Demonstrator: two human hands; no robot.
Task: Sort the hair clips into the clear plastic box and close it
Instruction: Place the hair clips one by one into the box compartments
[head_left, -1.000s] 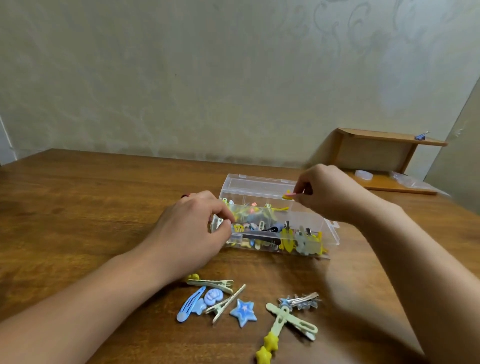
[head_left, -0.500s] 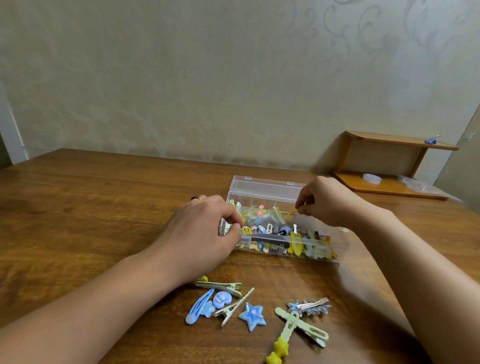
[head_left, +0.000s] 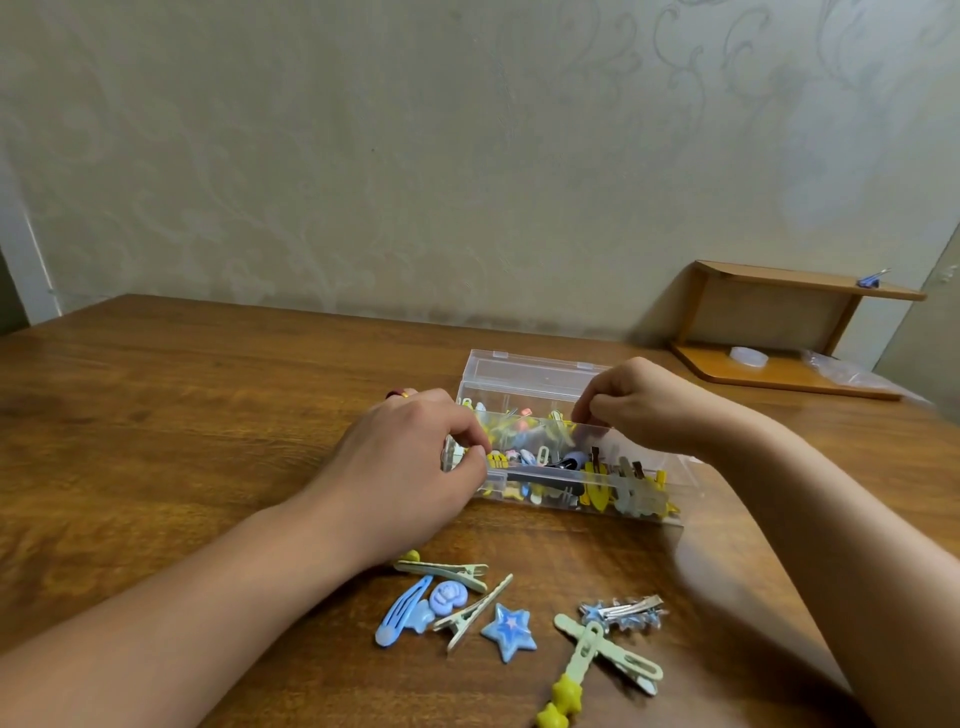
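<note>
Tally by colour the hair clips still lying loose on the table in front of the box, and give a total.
Blue clips: 4
Green clips: 4, two crossed with yellow stars on one end
Total: 8

A pale patterned wall behind a brown wooden surface

The wall (head_left: 415, 156) is greenish-cream with a faint swirling pattern, stronger toward the upper right, and the light on it is soft and even. The surface (head_left: 156, 415) is dark, glossy wood with visible grain and meets the wall along a straight back edge. Beyond the right hand, against the wall, a small wooden shelf (head_left: 789, 322) stands on the surface, with a top board and a lower board. A white strip (head_left: 26, 270), perhaps a door frame, runs down far out past the left hand.
</note>
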